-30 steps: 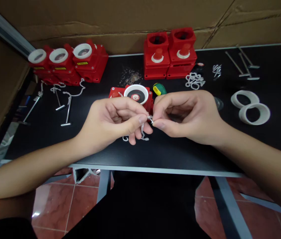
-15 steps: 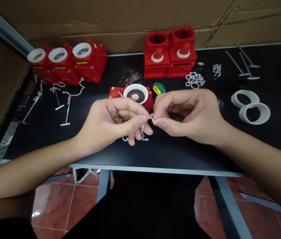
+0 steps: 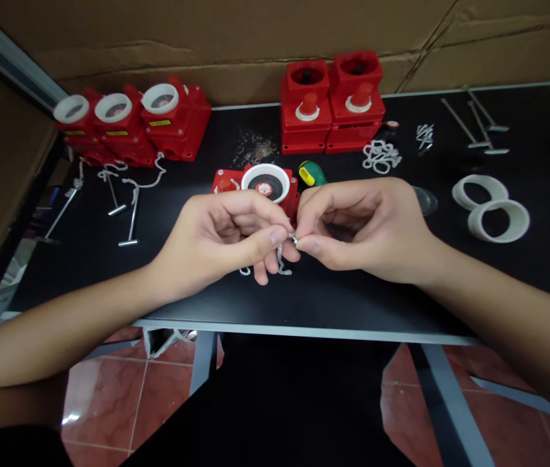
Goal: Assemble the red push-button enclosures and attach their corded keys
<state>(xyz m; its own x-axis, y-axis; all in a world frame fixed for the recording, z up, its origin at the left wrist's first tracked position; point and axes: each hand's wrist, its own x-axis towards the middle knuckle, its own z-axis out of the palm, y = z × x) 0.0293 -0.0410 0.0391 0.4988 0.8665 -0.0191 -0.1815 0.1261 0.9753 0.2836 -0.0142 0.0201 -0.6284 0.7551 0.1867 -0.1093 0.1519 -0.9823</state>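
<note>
My left hand (image 3: pixel 231 237) pinches a white cord (image 3: pixel 282 263) between thumb and forefinger, and the cord's loose end hangs below the fingertips. Facing it, my right hand (image 3: pixel 362 230) has thumb and forefinger closed on a small shiny metal piece (image 3: pixel 294 239) that meets the cord; its exact kind is too small to tell. The fingertips of both hands nearly touch. Just behind them lies a red housing (image 3: pixel 221 176) with a white ring (image 3: pixel 285 188) around a dark round window, partly hidden by my hands. A green and yellow tool handle (image 3: pixel 311 173) lies beside it.
Three red housings (image 3: pixel 178 130) with cords and T-shaped metal hammers (image 3: pixel 132 224) stand at the left. Two more red housings (image 3: pixel 304 133) are at the back. To the right are coiled cord (image 3: pixel 382 157), screws (image 3: pixel 424 137), several T-bars (image 3: pixel 479 126) and two white rings (image 3: pixel 499 222).
My right hand has shifted slightly left and down, bringing its fingertips closer to my left hand's. The left hand keeps its pinch on the cord.
</note>
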